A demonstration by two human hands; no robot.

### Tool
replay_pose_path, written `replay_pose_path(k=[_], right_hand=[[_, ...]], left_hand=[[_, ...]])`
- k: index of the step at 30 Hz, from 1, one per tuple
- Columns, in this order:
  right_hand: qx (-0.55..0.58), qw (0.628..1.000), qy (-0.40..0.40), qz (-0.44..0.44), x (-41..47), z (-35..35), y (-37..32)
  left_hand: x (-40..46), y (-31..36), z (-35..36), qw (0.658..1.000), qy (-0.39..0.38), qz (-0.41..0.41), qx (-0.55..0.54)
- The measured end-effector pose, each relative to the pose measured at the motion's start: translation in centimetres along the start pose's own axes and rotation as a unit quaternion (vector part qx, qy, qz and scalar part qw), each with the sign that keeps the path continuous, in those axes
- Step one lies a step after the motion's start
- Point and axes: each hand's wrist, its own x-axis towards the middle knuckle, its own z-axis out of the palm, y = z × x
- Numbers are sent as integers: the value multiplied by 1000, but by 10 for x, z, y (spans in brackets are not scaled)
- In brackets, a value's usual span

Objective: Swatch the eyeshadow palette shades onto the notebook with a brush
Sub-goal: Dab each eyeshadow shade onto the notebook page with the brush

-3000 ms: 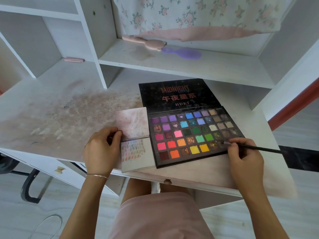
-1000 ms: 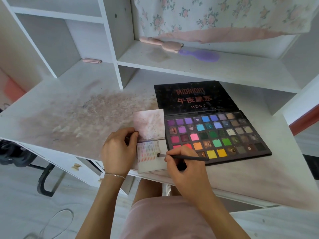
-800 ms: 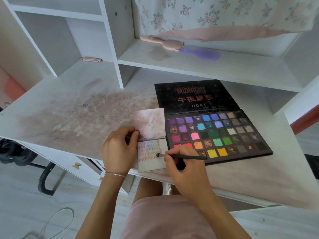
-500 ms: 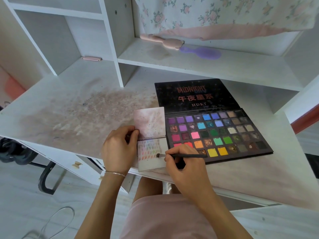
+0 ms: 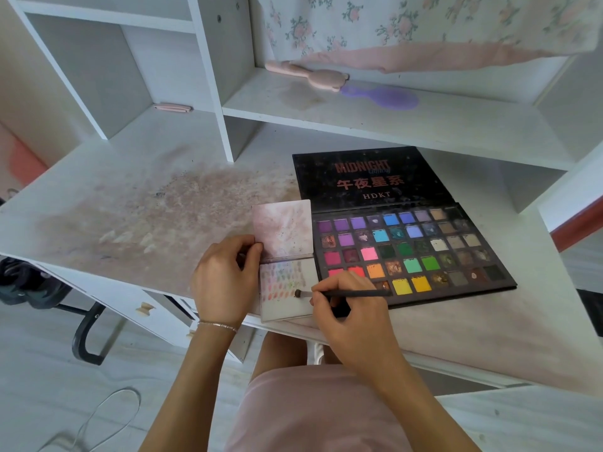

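On the left, the stained white desk surface (image 5: 137, 203) has plenty of bare room, and its front edge runs diagonally down toward the person's lap. The left hand (image 5: 225, 282) sits near that edge, its fingers and thumb curled round the left margin of the small open notebook with pale pink pages (image 5: 284, 265), pinning it flat. That grip matters: the lower page overhangs the front edge of the surface a little, so I'd judge that too hard a stroke could tip or slide it unless the hand keeps it pressed.

On the lower page sit rows of small coloured dabs, and the tip of the thin black-handled brush (image 5: 342, 293) touches the paper at the right end of the lowest row. The right hand (image 5: 349, 311) pinches the handle close to the bristles, like a pencil. A short, light pull in line with the row would probably lay a clean patch; the blank strip below leaves room for more rows, though it is the part nearest the drop.

Just right of the notebook, touching it or nearly so, lies the large black eyeshadow palette with its grid of bright square pans (image 5: 411, 252), lid folded back flat. The brush handle and right hand overlap its near-left corner, so the reach back for pigment is short. Further right the surface is open to its edge.
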Motion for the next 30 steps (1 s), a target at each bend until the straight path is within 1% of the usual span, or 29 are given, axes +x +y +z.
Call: replay_pose_path(k=[24,27,30], right_hand=[[5,1000,-1,6,1,1,2],[37,999,-8,6,0,0,5],[114,993,4,25,-2,-3,6]], left_hand=[[0,1,0,1000,-5,-3,3],[0,1,-1,1000,-4,4,1],[0,1,-1,1000,-6,1,1]])
